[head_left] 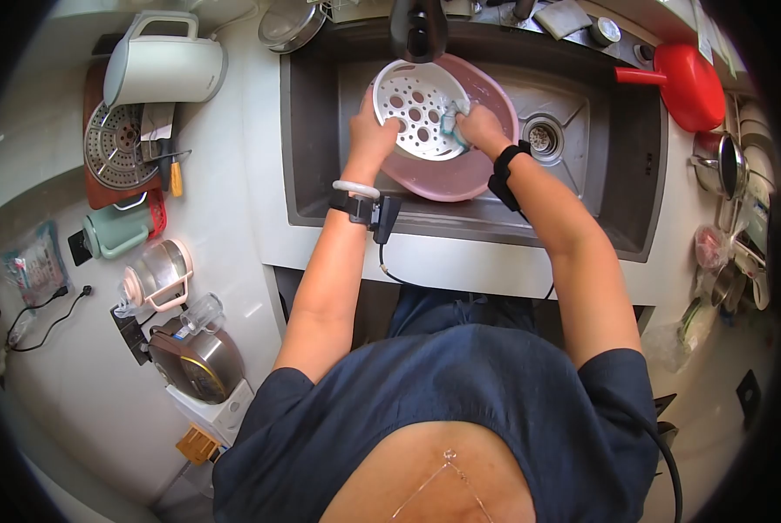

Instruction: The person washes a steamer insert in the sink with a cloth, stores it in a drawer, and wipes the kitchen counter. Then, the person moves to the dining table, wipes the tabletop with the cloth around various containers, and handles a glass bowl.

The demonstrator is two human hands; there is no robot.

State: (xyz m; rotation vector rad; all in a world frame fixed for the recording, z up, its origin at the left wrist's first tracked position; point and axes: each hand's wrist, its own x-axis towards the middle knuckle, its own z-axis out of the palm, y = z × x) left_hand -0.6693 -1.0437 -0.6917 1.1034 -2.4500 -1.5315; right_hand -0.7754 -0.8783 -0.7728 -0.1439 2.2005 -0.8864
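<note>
A round white steamer tray with holes (434, 98) is held tilted over a pink basin (447, 186) in the dark sink (334, 205). My left hand (372, 132) grips the tray's left rim, its fingers partly hidden. At the right side of the tray, my right hand (482, 127) is closed on a light cloth with teal edging (450, 120), which is pressed against the perforated surface. The basin sits under the black faucet (417, 30); what lies beneath the tray is mostly hidden.
Right of the basin is the drain (543, 138). A red pan (691, 87) and a steel pot (720, 163) stand beyond the sink's right edge. On the left are a white kettle (168, 65), a metal steamer plate (124, 144) and a rice cooker (198, 357).
</note>
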